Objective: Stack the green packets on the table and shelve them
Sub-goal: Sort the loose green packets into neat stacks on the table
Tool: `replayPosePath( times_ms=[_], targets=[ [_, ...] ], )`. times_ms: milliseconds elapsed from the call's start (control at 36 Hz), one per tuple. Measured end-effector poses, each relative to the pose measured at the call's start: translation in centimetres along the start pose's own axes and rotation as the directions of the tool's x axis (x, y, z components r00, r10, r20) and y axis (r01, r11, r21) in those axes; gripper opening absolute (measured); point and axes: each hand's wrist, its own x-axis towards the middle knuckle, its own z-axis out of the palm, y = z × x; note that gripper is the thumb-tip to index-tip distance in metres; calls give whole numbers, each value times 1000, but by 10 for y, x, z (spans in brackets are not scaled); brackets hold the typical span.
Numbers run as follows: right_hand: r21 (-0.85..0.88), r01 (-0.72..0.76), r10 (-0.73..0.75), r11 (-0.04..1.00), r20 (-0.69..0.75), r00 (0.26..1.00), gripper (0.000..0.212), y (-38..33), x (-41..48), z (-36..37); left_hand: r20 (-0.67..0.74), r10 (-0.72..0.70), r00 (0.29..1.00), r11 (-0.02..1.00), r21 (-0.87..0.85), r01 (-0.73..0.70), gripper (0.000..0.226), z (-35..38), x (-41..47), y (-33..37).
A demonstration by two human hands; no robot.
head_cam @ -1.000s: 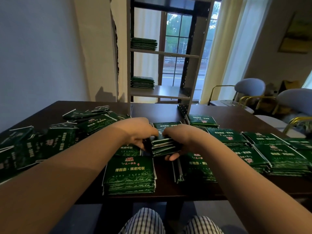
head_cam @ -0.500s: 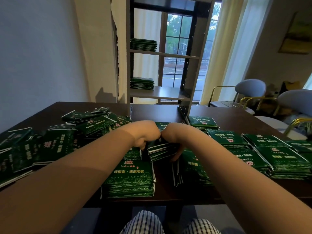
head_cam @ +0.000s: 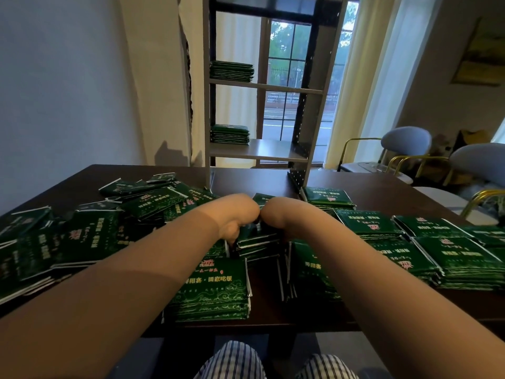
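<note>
We're mid-job. Our left hand (head_cam: pixel 236 214) and right hand (head_cam: pixel 280 214) meet knuckle to knuckle over a bundle (head_cam: pixel 257 240) of green packets. The fingers of both hands curl round its two ends and grip it. We'd say we're squaring it up. The bundle sits low over the table (head_cam: pixel 377 192), but we cannot tell whether it is resting or just lifted.

Beyond the bundle stands the shelf (head_cam: pixel 273 150), and it already holds an upper pile (head_cam: pixel 231 71) and a lower pile (head_cam: pixel 230 134). So shelving has begun, but much of both boards is bare.

Right of the bundle, tidy stacks (head_cam: pixel 459 261) line up, ready to go. There's a near stack (head_cam: pixel 213 292) just on our side of the bundle, neat too. Left of the bundle sprawls a loose heap (head_cam: pixel 131 209), packets lying every which way, none of it squared.

By our reckoning the stacking is about half done and the shelving hardly started. What's left is to sort the heap, then carry every stack across.
</note>
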Motion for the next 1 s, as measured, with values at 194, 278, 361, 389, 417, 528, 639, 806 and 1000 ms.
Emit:
replayPosePath(
  times_ms=[194, 278, 361, 389, 417, 528, 639, 806, 1000],
  targets=[
    [-28, 10, -9, 1000, 23, 1000, 23, 4, 13, 4, 158, -127, 979, 981, -127, 147, 67, -3, 10, 8],
    [-163, 64, -55, 984, 60, 997, 25, 3, 15, 6, 159, -115, 981, 986, -101, 132, 65, -4, 4, 10],
    [-310, 117, -99, 943, 73, 992, 36, 1, 15, 8, 130, -55, 990, 994, -87, 67, 35, -5, 3, 8],
    [-367, 125, -103, 922, 81, 991, 38, 0, 14, 9, 113, -28, 993, 997, -66, 35, 21, -5, 1, 8],
    [-416, 126, -100, 900, 84, 991, 39, 0, 13, 9, 89, 0, 996, 999, -50, 5, 15, -5, -3, 9],
    [-492, 149, -125, 858, 82, 989, 39, -2, 1, 8, 81, 48, 996, 998, -43, -45, 24, -5, -8, 8],
    [-504, 158, -126, 849, 98, 987, 40, -3, -2, 8, 69, 69, 995, 997, -45, -66, 28, -5, -7, 7],
    [-538, 197, -150, 820, 130, 980, 41, -7, 1, 11, 86, 68, 994, 995, -81, -61, 35, -2, -6, 0],
    [-562, 186, -134, 806, 133, 982, 44, -6, 8, 15, 52, 108, 993, 993, -45, -106, 30, 2, -8, 2]
  ],
)
